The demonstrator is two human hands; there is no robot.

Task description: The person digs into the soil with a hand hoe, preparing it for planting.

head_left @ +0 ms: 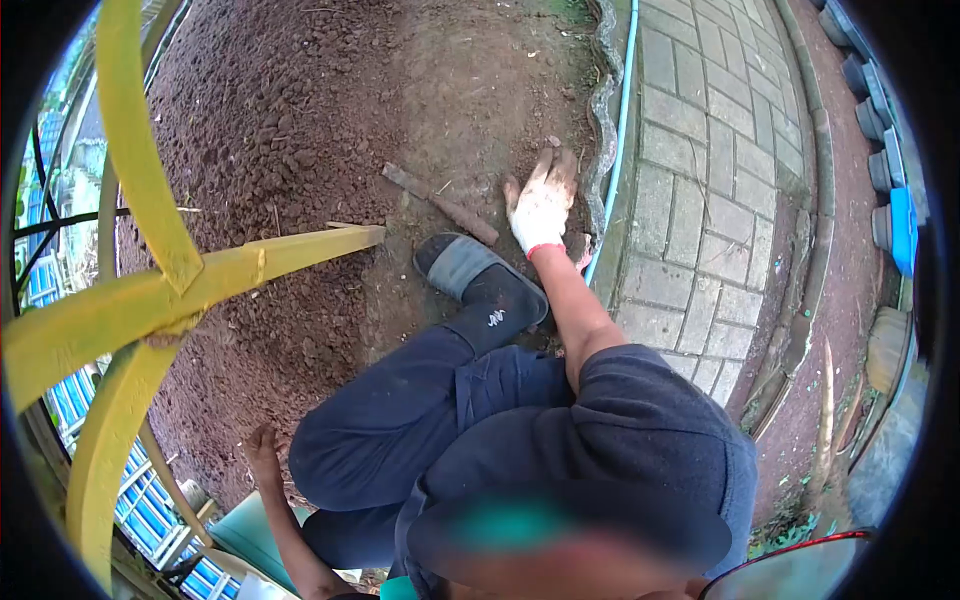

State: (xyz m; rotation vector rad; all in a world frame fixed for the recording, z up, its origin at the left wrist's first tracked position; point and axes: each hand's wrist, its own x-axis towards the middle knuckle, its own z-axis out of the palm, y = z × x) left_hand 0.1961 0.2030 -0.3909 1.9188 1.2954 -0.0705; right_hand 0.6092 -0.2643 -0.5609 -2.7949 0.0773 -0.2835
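My right hand [545,205] wears a soil-stained white glove with a red cuff. It lies palm down on the bare soil, fingers stretched out, beside a wavy stone-like edging [601,120]. A small clod [553,142] is at its fingertips. To its left lies a short tool [440,203] with a flat blade and a brownish round handle, untouched. My left hand [263,455] is bare and dirty, low on the left near the loose soil. Its fingers seem loosely extended, with nothing visible in them. My sandalled foot [480,270] rests between the tool and my right forearm.
A yellow metal frame [220,285] reaches in from the left over a mound of dark soil [270,110]. A light-blue hose [622,110] runs along the edging, beside a paved brick path [695,200]. Pots and a blue container [902,230] stand at the far right.
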